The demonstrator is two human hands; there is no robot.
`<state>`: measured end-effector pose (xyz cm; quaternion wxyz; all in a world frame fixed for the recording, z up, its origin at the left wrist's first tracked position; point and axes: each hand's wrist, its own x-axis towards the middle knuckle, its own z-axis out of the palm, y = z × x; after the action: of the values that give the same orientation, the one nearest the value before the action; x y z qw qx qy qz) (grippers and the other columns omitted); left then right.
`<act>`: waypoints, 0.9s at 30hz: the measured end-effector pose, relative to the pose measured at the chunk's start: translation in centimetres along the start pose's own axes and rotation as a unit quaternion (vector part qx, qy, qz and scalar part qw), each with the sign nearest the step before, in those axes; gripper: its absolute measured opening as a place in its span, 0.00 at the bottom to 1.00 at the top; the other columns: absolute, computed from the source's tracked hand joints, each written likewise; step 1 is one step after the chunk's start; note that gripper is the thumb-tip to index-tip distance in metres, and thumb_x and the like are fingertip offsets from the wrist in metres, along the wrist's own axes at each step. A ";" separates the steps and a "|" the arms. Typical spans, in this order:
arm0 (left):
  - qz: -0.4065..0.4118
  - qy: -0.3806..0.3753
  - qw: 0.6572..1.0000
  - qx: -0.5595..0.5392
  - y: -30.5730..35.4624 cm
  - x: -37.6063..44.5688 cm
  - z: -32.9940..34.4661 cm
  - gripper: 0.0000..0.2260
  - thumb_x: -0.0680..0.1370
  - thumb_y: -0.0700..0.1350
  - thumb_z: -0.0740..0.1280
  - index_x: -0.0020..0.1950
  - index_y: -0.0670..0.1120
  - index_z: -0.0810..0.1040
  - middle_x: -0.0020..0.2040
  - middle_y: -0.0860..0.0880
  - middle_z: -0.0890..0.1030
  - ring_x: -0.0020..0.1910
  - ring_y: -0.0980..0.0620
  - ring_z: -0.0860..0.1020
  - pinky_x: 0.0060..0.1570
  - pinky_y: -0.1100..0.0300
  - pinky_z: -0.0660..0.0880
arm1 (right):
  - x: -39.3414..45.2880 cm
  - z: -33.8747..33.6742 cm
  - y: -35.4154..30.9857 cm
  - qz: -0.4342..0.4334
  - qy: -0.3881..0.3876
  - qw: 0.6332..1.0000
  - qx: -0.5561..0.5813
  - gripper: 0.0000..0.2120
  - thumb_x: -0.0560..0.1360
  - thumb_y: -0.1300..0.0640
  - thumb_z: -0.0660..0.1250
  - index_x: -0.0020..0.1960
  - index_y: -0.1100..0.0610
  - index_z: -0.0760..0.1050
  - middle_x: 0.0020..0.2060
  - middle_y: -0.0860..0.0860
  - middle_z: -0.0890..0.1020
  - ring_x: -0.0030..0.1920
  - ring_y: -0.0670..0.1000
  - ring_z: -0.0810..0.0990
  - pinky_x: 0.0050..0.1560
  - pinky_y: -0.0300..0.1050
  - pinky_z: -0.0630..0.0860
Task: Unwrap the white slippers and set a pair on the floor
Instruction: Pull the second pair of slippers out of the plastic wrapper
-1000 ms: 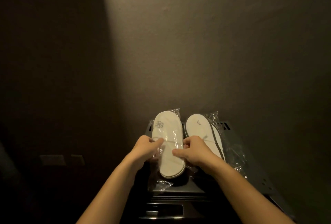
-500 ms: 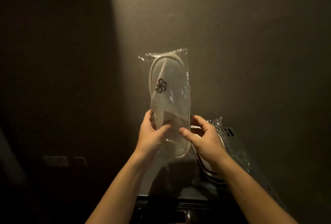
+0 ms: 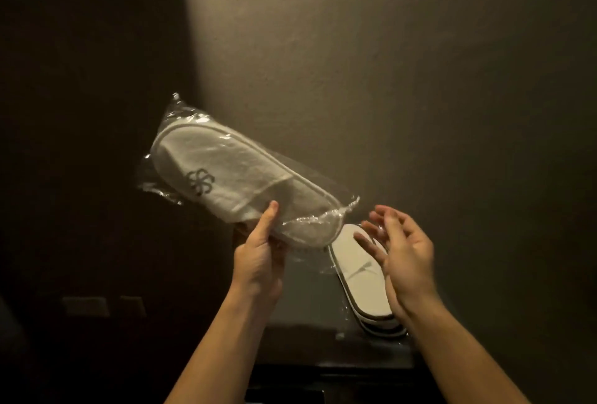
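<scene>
Clear crinkly plastic wrap still encloses a flat white fabric slipper pack (image 3: 232,184), printed w/ a dark flower-like logo, which is held up in front of a dim wall, toe end tilted up-left. It is gripped at its lower heel end by the left hand (image 3: 258,261), thumb on top, prob. so the wrap's end is presented for opening. The right hand (image 3: 400,255) is held open, fingers spread, nothing grasped, just beside that end. A second wrapped white slipper pair (image 3: 361,277) is left lying on a dark cabinet top (image 3: 307,345) below.
</scene>
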<state>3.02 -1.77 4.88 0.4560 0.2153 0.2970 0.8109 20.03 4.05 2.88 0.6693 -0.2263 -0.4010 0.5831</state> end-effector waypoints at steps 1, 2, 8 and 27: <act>0.002 0.004 1.000 -0.013 -0.1 -0.1 0.2 0.09 0.70 0.43 0.77 0.48 0.42 0.85 0.46 0.47 0.89 0.38 0.54 0.87 0.42 0.61 0.85 | 0.0 -0.4 0.2 0.004 0.008 1.000 -0.008 0.07 0.82 0.61 0.66 0.52 0.61 0.82 0.50 0.63 0.84 0.47 0.53 0.85 0.45 0.44 0.85; 0.002 0.003 1.000 -0.020 -0.3 -0.3 0.3 0.11 0.69 0.44 0.77 0.50 0.43 0.86 0.49 0.46 0.89 0.41 0.53 0.88 0.47 0.59 0.85 | -0.2 -0.6 0.3 0.010 -0.009 0.999 -0.031 0.06 0.81 0.64 0.67 0.51 0.61 0.83 0.49 0.64 0.85 0.45 0.53 0.85 0.43 0.42 0.85; -0.025 0.013 0.999 -0.031 -1.5 -1.8 1.1 0.17 0.66 0.44 0.77 0.53 0.41 0.85 0.54 0.43 0.89 0.45 0.50 0.88 0.57 0.52 0.81 | -0.7 -0.1 0.0 -0.011 -0.091 0.994 -0.067 0.10 0.78 0.71 0.66 0.51 0.63 0.84 0.44 0.58 0.89 0.44 0.54 0.88 0.47 0.42 0.84; -0.052 -0.079 0.995 -0.028 -2.0 -1.4 0.7 0.12 0.72 0.47 0.71 0.53 0.46 0.88 0.50 0.47 0.89 0.47 0.51 0.86 0.53 0.57 0.82 | 1.8 -1.8 -1.8 0.028 -0.128 0.984 -0.121 0.17 0.70 0.55 0.74 0.54 0.64 0.83 0.48 0.60 0.89 0.50 0.58 0.88 0.48 0.45 0.85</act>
<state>5.33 -2.00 3.90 0.5254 0.2506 0.2479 0.7744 22.53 5.69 3.76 0.5637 -0.2401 -0.5441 0.5732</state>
